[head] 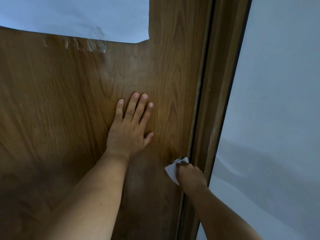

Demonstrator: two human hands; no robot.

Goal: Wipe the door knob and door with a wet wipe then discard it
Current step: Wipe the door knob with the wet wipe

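Observation:
A brown wood-grain door (69,101) fills most of the view. My left hand (129,129) lies flat against it, fingers spread, holding nothing. Lower right, near the door's edge, my right hand (190,174) is closed around the metal door knob (178,159) with a white wet wipe (171,170) between palm and knob. Only a small silver sliver of the knob shows above the wipe; the rest is hidden under the hand. Corners of the wipe stick out to the left and the top.
A white paper sheet (78,16) is taped to the door's upper part, with clear tape (83,45) below it. The dark brown door frame (213,101) runs along the right, and a pale wall (277,101) lies beyond it.

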